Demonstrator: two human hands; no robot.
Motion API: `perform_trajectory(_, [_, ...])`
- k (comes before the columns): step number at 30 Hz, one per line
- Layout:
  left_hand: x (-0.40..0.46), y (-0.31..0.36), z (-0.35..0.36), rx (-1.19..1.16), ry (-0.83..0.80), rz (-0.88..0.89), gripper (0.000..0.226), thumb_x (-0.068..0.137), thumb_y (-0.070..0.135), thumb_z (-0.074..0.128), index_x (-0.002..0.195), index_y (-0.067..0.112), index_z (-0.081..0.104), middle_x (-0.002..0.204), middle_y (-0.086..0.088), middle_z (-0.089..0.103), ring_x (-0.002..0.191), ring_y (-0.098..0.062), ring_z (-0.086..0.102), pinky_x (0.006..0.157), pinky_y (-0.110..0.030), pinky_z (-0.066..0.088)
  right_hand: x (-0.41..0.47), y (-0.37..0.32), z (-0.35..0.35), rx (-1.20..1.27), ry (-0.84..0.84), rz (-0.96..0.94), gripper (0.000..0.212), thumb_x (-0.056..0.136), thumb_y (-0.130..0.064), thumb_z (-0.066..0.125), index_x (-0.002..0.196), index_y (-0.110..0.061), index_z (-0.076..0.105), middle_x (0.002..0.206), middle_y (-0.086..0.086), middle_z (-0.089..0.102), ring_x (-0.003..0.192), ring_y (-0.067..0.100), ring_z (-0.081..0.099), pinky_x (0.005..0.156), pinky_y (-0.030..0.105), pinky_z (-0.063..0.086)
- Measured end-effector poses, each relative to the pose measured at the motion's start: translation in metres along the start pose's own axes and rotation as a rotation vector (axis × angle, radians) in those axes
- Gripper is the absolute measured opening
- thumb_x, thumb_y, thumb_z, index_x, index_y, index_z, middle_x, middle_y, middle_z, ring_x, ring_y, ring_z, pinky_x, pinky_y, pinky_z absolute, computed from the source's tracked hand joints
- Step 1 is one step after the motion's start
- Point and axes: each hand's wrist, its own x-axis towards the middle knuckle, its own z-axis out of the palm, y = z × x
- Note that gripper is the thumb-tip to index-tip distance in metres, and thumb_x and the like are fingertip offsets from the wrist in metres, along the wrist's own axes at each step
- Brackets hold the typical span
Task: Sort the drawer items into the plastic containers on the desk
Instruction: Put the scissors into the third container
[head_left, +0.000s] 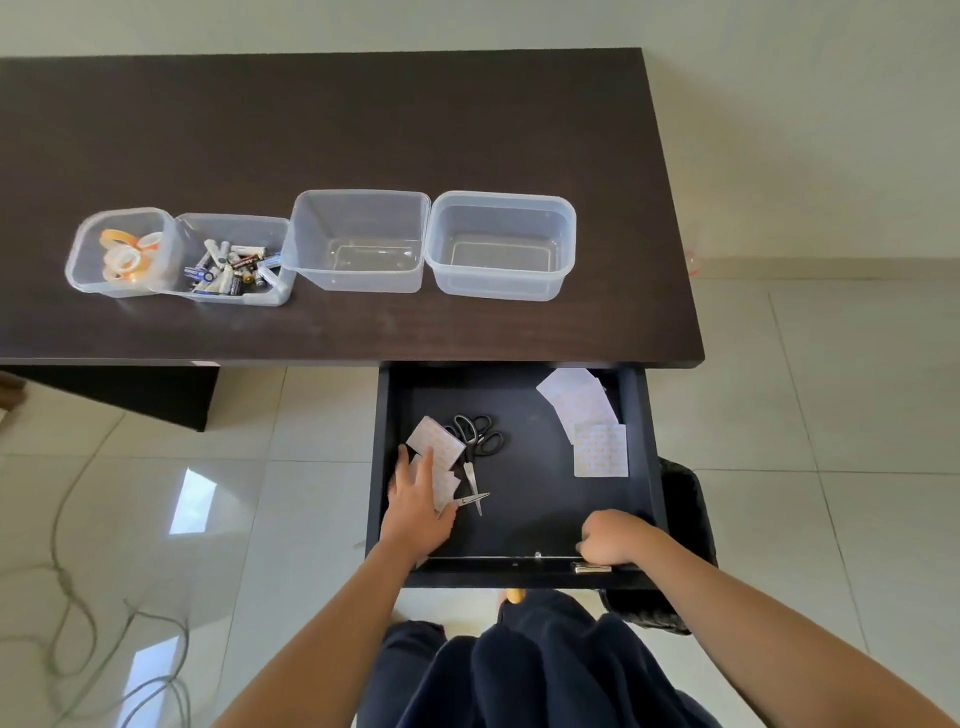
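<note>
On the tabletop, one container holds tape rolls, the next batteries; two sit empty. In the open drawer, the left hand lies in a loose, open grip on paper packets beside scissors. The right hand curls at the front edge; what its grip holds I cannot tell.

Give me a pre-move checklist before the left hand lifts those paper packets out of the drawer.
1. Left hand on the paper packets at the drawer's left: ok, fingers lie on them; a closed grip cannot be told.
2. Scissors clear of the packets: not ok, they lie right beside and may touch.
3. Drawer open: ok, right hand is at its front edge.
4. Free container: ok, the two larger containers and look empty.
5. Other packets at the drawer's right: not yet collected.
</note>
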Motion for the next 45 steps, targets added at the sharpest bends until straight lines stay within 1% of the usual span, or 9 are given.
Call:
perform_trajectory(9, [0.008,0.02,0.013,-0.019,-0.118,-0.014,0.099,0.074,0.029,0.079,0.148,0.024,0.014,0.148,-0.003,0.024,0.133,-0.031,0.024,0.11,-0.043,0.031,-0.002,0.004,0.007,0.243,0.164,-0.17,0.018,0.09,-0.019,0.054,0.098,-0.018,0.07,0.1,-0.006,0.067,0.093,0.013,0.06,0.087,0.027,0.049])
perform_trajectory(14, [0.002,0.035,0.027,-0.156,-0.172,0.05,0.098,0.067,0.048,0.078,0.146,0.026,0.024,0.136,0.002,0.041,0.128,-0.022,0.031,0.104,-0.039,0.036,0.004,-0.007,0.003,0.329,0.292,-0.226,0.014,0.092,-0.019,0.054,0.097,-0.021,0.067,0.097,-0.004,0.067,0.088,0.01,0.062,0.083,0.028,0.053])
perform_trajectory(19, [0.006,0.036,0.024,-0.007,0.102,0.101,0.071,0.073,0.064,0.065,0.13,0.025,0.045,0.134,0.0,0.038,0.123,-0.02,0.038,0.092,-0.033,0.049,0.018,-0.034,-0.021,0.332,0.516,-0.328,0.014,0.091,-0.018,0.054,0.101,-0.018,0.064,0.097,-0.002,0.06,0.08,0.012,0.057,0.08,0.038,0.054])
perform_trajectory(24, [0.029,0.034,0.008,0.247,0.046,0.124,0.094,0.079,0.053,0.067,0.15,0.035,0.008,0.16,0.004,-0.003,0.145,-0.027,0.007,0.111,-0.05,0.03,0.035,-0.068,-0.056,0.111,0.614,-0.467,0.042,0.091,-0.016,0.053,0.132,-0.019,0.048,0.134,0.001,0.046,0.123,0.022,0.043,0.093,0.038,0.045])
perform_trajectory(27, [0.043,0.033,0.001,0.419,-0.058,0.14,0.094,0.081,0.044,0.069,0.15,0.036,0.005,0.158,-0.001,0.011,0.146,-0.029,0.008,0.115,-0.053,0.02,0.05,-0.088,-0.074,-0.165,0.536,-0.522,0.07,0.086,-0.011,0.056,0.147,-0.024,0.026,0.156,-0.002,0.022,0.139,0.026,0.024,0.112,0.048,0.027])
perform_trajectory(30, [0.046,0.029,0.001,0.449,-0.045,0.095,0.078,0.083,0.043,0.067,0.145,0.034,0.022,0.145,-0.006,0.031,0.136,-0.029,0.029,0.11,-0.048,0.033,0.07,-0.1,-0.083,-0.395,0.405,-0.545,0.087,0.083,-0.011,0.062,0.151,-0.028,0.01,0.161,-0.005,0.007,0.145,0.024,0.01,0.117,0.054,0.009])
perform_trajectory(35, [0.033,0.019,0.007,0.296,-0.065,0.037,0.066,0.082,0.044,0.066,0.137,0.029,0.034,0.14,-0.004,0.033,0.127,-0.025,0.039,0.09,-0.035,0.052,0.077,-0.1,-0.091,-0.513,0.396,-0.587,0.08,0.081,-0.027,0.071,0.147,-0.031,0.026,0.14,0.003,0.03,0.127,0.029,0.029,0.105,0.048,0.029])
perform_trajectory(41, [0.032,0.02,0.003,0.345,-0.169,0.058,0.09,0.059,0.05,0.083,0.13,0.028,0.031,0.134,0.004,0.041,0.126,-0.022,0.036,0.1,-0.038,0.043,0.068,-0.08,-0.085,-0.409,0.282,-0.5,0.06,0.065,-0.035,0.082,0.109,-0.023,0.044,0.113,0.005,0.044,0.104,0.029,0.049,0.068,0.035,0.038])
perform_trajectory(45, [0.036,0.022,0.007,0.454,-0.246,0.05,0.1,0.059,0.046,0.086,0.137,0.024,0.026,0.139,0.0,0.043,0.129,-0.026,0.038,0.106,-0.041,0.039,0.058,-0.062,-0.075,-0.276,0.251,-0.463,0.055,0.067,-0.033,0.08,0.105,-0.019,0.043,0.103,0.0,0.057,0.089,0.023,0.056,0.061,0.031,0.036])
